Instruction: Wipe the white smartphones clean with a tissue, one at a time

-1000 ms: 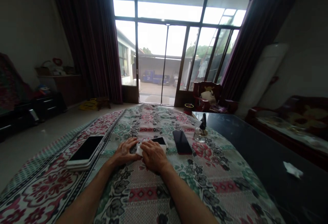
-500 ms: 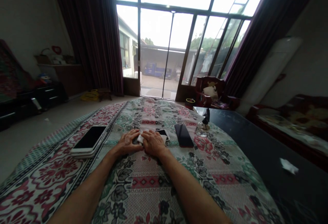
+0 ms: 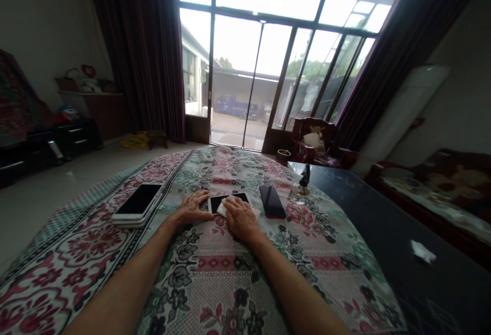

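A white-framed smartphone (image 3: pixel 215 202) with a dark screen lies crosswise on the floral tablecloth (image 3: pixel 230 245). My left hand (image 3: pixel 191 208) grips its left end, the thumb at the near corner and the fingers at the far one. Under the fingers of my right hand (image 3: pixel 242 218) is a white tissue (image 3: pixel 222 208), pressed flat on the screen. The palm hides part of the phone's near edge. To the right lies a dark phone (image 3: pixel 273 202). A stack of white phones or tablets (image 3: pixel 138 201) is on the left.
A clear bottle with a black spray top (image 3: pixel 299 193) stands beyond the dark phone. On the right, a black table (image 3: pixel 383 222) bears a crumpled tissue (image 3: pixel 423 251). Wooden chairs (image 3: pixel 312 140) and a glass door (image 3: pixel 233 84) are behind.
My right hand has slid right with the tissue, away from my left hand. More of the phone's screen now shows between the hands. The view has shifted slightly.
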`<action>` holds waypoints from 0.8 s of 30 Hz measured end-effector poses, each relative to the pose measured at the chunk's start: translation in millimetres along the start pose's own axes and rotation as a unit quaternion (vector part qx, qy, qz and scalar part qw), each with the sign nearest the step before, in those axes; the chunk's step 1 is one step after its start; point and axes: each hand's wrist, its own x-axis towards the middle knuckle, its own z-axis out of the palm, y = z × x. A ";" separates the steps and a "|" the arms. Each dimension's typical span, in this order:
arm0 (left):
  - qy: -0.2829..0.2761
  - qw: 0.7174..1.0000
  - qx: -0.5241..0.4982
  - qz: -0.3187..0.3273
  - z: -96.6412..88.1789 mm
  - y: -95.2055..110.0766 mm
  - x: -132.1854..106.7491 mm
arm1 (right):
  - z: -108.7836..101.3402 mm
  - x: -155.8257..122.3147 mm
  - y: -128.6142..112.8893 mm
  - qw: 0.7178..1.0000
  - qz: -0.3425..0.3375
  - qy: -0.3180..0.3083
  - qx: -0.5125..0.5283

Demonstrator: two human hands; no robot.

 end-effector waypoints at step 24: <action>0.019 1.000 0.004 0.012 3.7 -2.7 -1.6 | 19.8 28.1 -18.1 0.997 -0.073 0.036 0.004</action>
